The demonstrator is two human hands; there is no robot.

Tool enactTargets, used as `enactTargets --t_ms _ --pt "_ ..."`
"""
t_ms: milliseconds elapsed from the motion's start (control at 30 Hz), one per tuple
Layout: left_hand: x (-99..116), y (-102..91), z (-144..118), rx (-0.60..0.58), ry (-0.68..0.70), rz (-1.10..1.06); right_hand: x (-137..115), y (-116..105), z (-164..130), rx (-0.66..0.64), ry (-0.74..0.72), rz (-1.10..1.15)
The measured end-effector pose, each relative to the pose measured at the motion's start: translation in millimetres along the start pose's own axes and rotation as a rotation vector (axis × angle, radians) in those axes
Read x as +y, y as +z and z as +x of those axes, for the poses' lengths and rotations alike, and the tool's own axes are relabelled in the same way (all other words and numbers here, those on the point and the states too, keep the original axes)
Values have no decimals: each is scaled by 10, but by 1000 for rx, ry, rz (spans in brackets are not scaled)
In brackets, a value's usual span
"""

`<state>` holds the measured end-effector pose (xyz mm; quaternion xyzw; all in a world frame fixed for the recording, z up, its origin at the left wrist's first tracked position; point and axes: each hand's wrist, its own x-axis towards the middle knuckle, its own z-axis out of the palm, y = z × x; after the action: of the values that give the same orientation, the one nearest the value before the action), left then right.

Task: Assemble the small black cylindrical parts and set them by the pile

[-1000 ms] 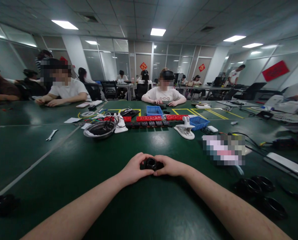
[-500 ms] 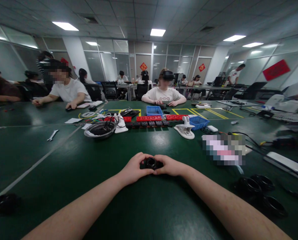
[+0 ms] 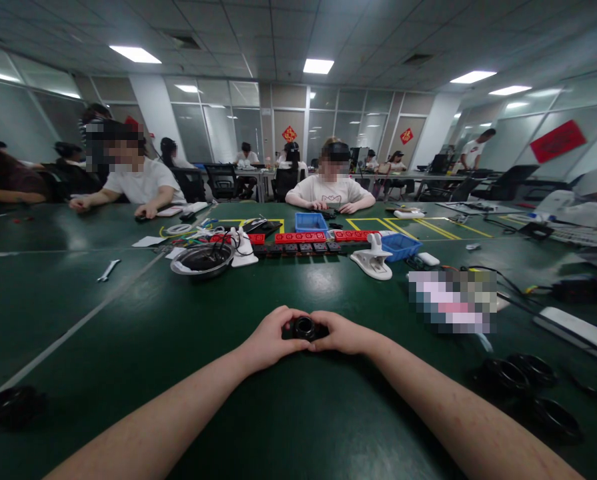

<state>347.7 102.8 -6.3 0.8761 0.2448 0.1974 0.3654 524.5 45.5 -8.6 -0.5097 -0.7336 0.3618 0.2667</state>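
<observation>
Hands meet at the middle of the green worktop [image 3: 128, 320], and between them sits a small black ring-shaped part [image 3: 304, 327], its round opening facing up and slightly toward the camera. The left hand [image 3: 271, 339] closes on it from the left, fingers curled over the far edge and thumb tucked at the near side. The right hand [image 3: 343, 333] closes on it from the right in mirror fashion. Both grips are nearly closed around the part, with only its dark top ring showing in the gap between the fingertips. Whether the part rests on the worktop or is held just above it cannot be told.

The part lies dead centre between the two hands, so neither is nearer; its axis runs roughly upright, and the two grips oppose each other across that axis, left against right.

Near the right edge lie several larger black rings [image 3: 523, 380], well apart from the hands, and another dark ring [image 3: 8, 407] sits at the near left. Farther off across the worktop stand a metal bowl [image 3: 201, 259], a row of red and black blocks [image 3: 298, 241], a white clamp-like piece [image 3: 373, 260] and two blue trays [image 3: 311, 221]. A spanner [image 3: 108, 270] lies to the far left. Other people sit at work on the far side.
</observation>
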Motion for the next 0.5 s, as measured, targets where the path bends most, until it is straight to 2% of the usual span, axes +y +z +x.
enactTargets --t_ms 300,433,500 --pt "43 -25 11 -5 -28 15 5 17 3 -3 39 84" --pt "90 17 0 45 -71 55 39 79 23 79 99 -59" --pt "96 61 5 120 -109 61 37 158 49 178 161 -210"
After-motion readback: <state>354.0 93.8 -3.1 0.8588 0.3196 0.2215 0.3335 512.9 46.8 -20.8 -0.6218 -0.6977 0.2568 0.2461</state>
